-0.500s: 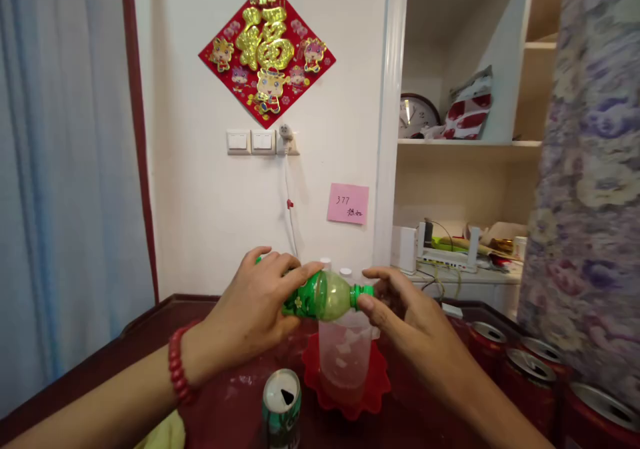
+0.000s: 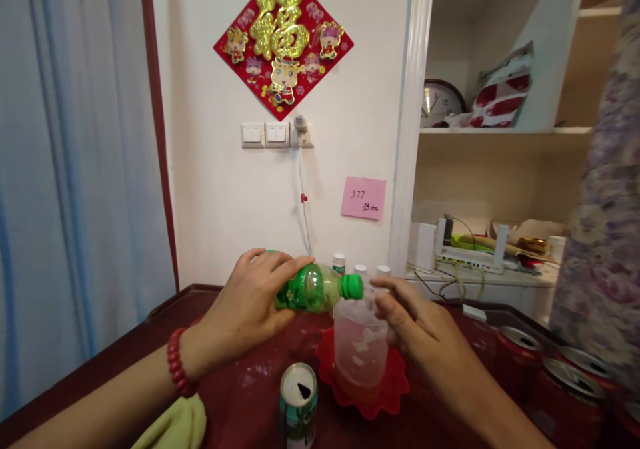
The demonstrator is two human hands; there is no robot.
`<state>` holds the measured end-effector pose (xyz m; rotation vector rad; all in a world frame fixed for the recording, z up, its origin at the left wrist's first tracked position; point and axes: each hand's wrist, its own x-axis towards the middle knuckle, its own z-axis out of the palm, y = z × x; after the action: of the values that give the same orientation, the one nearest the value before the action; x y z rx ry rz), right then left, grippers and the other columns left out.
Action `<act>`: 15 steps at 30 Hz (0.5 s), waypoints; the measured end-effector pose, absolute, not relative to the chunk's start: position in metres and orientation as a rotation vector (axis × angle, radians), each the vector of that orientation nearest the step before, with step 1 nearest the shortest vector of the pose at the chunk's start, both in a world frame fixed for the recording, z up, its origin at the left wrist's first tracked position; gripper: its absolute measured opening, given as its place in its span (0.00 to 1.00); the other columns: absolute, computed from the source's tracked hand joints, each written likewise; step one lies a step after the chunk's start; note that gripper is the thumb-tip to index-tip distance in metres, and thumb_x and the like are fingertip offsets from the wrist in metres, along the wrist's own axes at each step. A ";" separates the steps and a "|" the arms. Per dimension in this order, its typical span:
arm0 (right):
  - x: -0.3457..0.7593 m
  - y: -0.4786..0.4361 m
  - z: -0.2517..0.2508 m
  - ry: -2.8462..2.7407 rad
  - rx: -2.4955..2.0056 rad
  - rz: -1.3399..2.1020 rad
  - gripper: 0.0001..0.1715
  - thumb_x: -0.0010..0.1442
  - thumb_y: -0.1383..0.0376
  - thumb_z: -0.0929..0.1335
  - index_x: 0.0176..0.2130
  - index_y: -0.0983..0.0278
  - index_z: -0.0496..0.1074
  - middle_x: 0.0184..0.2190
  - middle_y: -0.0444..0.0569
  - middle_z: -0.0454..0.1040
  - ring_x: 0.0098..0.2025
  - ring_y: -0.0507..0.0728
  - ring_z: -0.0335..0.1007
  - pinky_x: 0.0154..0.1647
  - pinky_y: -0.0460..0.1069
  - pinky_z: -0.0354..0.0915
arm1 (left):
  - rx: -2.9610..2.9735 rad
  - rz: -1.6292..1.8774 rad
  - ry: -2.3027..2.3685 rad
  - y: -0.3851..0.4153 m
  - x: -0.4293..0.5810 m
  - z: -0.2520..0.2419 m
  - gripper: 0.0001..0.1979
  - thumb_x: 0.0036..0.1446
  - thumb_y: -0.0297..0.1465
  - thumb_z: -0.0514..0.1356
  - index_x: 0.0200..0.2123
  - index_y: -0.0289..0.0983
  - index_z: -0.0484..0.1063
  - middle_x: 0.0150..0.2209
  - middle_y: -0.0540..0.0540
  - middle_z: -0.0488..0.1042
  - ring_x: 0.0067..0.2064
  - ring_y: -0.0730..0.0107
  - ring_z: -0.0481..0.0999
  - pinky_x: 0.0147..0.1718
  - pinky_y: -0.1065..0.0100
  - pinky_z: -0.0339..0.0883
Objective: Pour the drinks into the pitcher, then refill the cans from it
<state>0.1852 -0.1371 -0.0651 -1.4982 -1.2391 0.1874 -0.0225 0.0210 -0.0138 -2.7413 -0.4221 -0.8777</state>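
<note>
My left hand (image 2: pixel 263 292) is wrapped around a green plastic bottle (image 2: pixel 320 287) from above. The bottle lies nearly level, its green cap on and pointing right. Just off the cap, my right hand (image 2: pixel 413 312) has curved fingers apart, close to the rim of a clear plastic jug (image 2: pixel 361 349); whether it touches the jug is hard to tell. That jug stands in a red scalloped dish (image 2: pixel 395 395) and has a little liquid at the bottom. In front of it is an opened green drink can (image 2: pixel 299 402).
Several red cans (image 2: pixel 570 395) stand at the right. White-capped bottles (image 2: pixel 339 262) are behind the jug. A yellow-green cloth (image 2: pixel 175 425) lies at the near left of the dark red table (image 2: pixel 240 395). A white router (image 2: pixel 465 255) sits on the shelf.
My right hand has come away from the bottle's cap, to the right. The bottle stays in my left hand. The whole view has shifted slightly.
</note>
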 end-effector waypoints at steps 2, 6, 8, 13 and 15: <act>0.182 -0.134 -0.067 -1.306 -1.377 0.130 0.30 0.63 0.48 0.68 0.61 0.55 0.68 0.45 0.49 0.76 0.39 0.57 0.74 0.39 0.51 0.69 | -2.761 -0.877 -0.436 0.027 -0.025 -0.017 0.36 0.49 0.24 0.61 0.63 0.47 0.64 0.51 0.45 0.75 0.52 0.55 0.73 0.60 0.46 0.55; 0.172 -0.126 -0.069 -1.437 -1.315 -0.039 0.16 0.67 0.57 0.65 0.49 0.59 0.75 0.38 0.49 0.78 0.39 0.57 0.75 0.41 0.51 0.70 | -2.783 -0.895 -0.383 0.026 -0.026 -0.022 0.36 0.49 0.22 0.60 0.62 0.47 0.64 0.52 0.45 0.75 0.54 0.56 0.73 0.62 0.47 0.53; 0.169 -0.126 -0.069 -1.460 -1.402 -0.062 0.19 0.69 0.52 0.62 0.42 0.59 0.78 0.30 0.47 0.77 0.33 0.57 0.74 0.34 0.50 0.69 | -2.799 -0.923 -0.384 0.026 -0.026 -0.022 0.36 0.49 0.22 0.60 0.62 0.47 0.64 0.52 0.46 0.75 0.54 0.56 0.73 0.61 0.47 0.54; 0.175 -0.145 -0.073 -1.418 -1.512 -0.034 0.29 0.68 0.44 0.60 0.52 0.57 0.78 0.41 0.52 0.82 0.40 0.61 0.79 0.35 0.51 0.74 | -2.920 -1.184 -0.541 0.064 -0.035 -0.020 0.30 0.54 0.34 0.66 0.60 0.45 0.66 0.53 0.45 0.76 0.54 0.52 0.74 0.58 0.50 0.62; 0.185 -0.160 -0.085 -1.419 -1.499 -0.064 0.26 0.67 0.46 0.62 0.50 0.56 0.80 0.44 0.52 0.82 0.42 0.62 0.80 0.39 0.50 0.76 | -2.979 -1.493 -0.795 0.099 -0.043 -0.027 0.32 0.53 0.40 0.68 0.60 0.43 0.64 0.55 0.45 0.75 0.55 0.51 0.74 0.56 0.52 0.66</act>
<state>0.1849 -0.1597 -0.0850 -1.4989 -1.4193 -0.0642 -0.0426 0.0993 -0.0271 -2.9786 -0.7951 -1.4926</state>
